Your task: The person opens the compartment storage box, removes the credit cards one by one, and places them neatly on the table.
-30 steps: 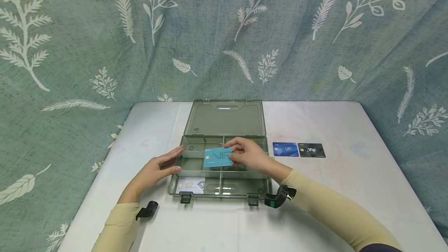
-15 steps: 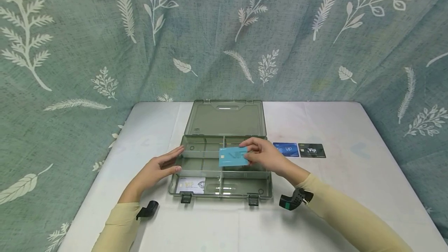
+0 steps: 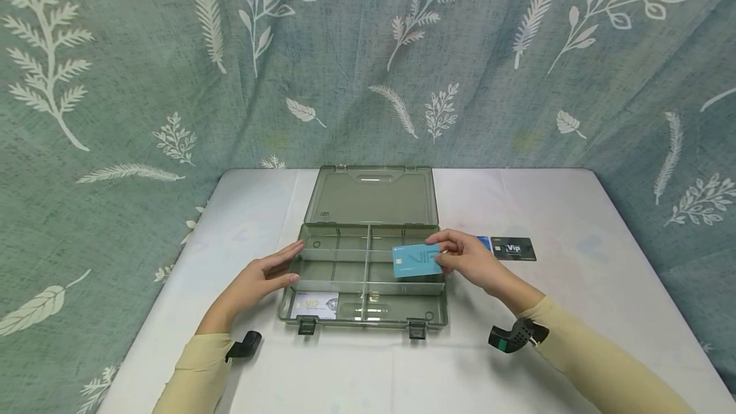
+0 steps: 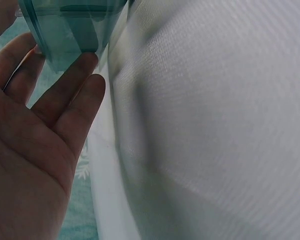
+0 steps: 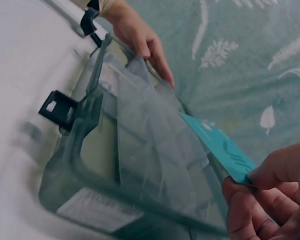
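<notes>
My right hand (image 3: 468, 262) pinches a light blue VIP card (image 3: 415, 261) by its right end. The card is held above the right side of an open, see-through grey-green divided box (image 3: 363, 322); the right wrist view shows the card (image 5: 221, 150) between thumb and fingers. My left hand (image 3: 259, 283) rests its fingertips against the box's left side, fingers nearly straight, as the left hand (image 4: 35, 120) in the left wrist view also shows. A white VIP card (image 3: 314, 305) lies in the front left compartment.
A black Vip card (image 3: 513, 248) lies on the white table (image 3: 575, 312) right of the box. Beside it, a dark blue card (image 3: 485, 242) is mostly covered by my right hand. The box's lid (image 3: 372, 195) lies back behind it; two latches (image 3: 416, 330) stick out in front.
My right hand has carried the light blue card rightward across the box, from near its middle to its right side, and now covers most of the dark blue card. My left hand stays put.
</notes>
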Demonstrator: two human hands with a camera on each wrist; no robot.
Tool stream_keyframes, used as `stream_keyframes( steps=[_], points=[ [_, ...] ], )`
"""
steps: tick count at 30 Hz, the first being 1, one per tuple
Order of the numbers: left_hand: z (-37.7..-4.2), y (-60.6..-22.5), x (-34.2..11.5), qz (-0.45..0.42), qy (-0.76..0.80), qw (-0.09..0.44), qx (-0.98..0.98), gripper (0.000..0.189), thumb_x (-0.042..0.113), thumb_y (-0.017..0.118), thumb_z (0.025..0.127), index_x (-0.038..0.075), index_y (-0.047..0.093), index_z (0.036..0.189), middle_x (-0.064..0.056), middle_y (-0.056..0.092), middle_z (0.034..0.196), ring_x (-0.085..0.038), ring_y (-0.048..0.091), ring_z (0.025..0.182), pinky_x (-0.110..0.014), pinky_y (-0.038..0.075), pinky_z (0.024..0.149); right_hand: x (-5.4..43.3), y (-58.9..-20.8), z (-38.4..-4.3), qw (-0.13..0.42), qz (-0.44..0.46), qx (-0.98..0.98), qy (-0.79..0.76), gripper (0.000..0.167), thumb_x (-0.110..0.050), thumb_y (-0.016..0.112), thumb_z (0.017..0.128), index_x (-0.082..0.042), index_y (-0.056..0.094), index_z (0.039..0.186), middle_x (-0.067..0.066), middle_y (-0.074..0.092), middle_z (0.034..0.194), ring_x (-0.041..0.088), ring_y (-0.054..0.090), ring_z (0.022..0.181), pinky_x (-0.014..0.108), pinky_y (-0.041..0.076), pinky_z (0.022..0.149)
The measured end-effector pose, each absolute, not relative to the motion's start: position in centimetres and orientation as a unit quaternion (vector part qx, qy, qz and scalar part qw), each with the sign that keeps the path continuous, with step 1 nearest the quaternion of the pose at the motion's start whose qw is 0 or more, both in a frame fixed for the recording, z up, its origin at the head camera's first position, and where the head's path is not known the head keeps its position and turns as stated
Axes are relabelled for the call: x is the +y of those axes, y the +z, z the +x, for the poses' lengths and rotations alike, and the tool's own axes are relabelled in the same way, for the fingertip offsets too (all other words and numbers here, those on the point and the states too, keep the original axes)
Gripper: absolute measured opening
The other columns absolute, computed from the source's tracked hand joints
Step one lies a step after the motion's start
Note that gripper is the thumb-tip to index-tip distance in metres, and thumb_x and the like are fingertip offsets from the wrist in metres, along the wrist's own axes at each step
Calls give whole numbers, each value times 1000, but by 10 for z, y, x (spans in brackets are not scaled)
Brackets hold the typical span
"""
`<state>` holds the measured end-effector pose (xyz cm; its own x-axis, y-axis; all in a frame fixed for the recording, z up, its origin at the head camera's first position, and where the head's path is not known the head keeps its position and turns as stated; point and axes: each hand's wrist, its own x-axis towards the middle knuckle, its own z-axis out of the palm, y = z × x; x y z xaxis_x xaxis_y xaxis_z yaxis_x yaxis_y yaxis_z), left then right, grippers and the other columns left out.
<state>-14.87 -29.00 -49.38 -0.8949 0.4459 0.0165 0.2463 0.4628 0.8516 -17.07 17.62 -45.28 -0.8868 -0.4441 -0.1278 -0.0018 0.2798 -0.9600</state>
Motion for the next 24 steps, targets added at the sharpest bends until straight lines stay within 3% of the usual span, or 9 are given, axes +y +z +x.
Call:
stream_keyframes(
  steps=[7,24],
  points=[
    [-149,-496,-292,211,478,98,847,64,20,70,99,9,43,156,-4,31,165,-13,34,148,-16,37,112,203,-455,-163,190,-109,783,-583,38,-7,63,100,1,57,137,12,62,92,22,54,75,44,53,71],
    [-150,-497,-292,200,476,108,850,67,24,70,98,12,42,157,4,29,166,-1,30,146,-14,35,112,252,-468,-148,177,-57,785,-591,42,-6,59,101,4,51,140,16,62,110,16,56,83,33,54,73]
  ],
)
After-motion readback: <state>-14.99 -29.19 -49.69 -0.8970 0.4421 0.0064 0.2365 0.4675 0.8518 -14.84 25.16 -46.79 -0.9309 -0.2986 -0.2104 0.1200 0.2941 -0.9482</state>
